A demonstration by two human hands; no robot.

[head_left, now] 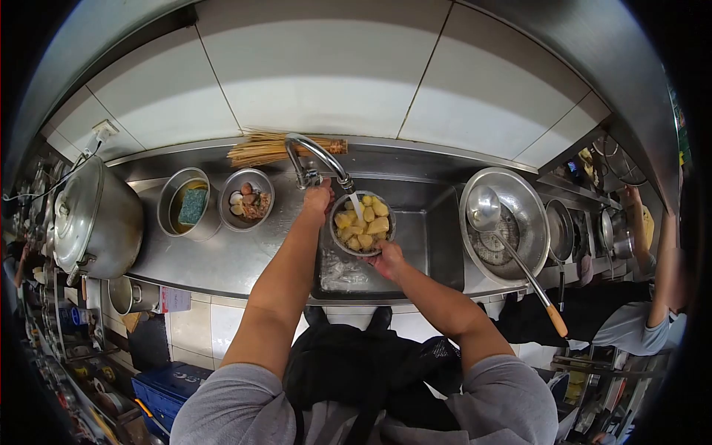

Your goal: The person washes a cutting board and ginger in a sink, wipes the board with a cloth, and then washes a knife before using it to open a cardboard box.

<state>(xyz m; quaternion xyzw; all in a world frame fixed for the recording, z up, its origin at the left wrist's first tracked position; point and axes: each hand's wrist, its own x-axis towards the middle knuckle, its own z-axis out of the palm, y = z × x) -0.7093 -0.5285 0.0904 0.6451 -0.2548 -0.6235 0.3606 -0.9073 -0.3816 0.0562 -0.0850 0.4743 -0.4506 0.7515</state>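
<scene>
A round metal bowl [334,236] holds peeled yellow potato pieces [365,224], with water from the curved tap [317,150] running onto them. The bowl is over the left part of the sink [439,245]. My right hand [386,261] grips its near right rim, fingers partly hidden beneath. My left hand [319,196] is closed at the base of the tap, around its handle, close to the bowl's far left edge.
Left of the sink stand a bowl of scraps and eggshells [250,200], a pot with a green scouring pad [192,207] and a large lidded pot [99,215]. A bamboo brush [285,147] lies behind the tap. Right are a colander [504,178] with a ladle [513,252] and another person [630,319].
</scene>
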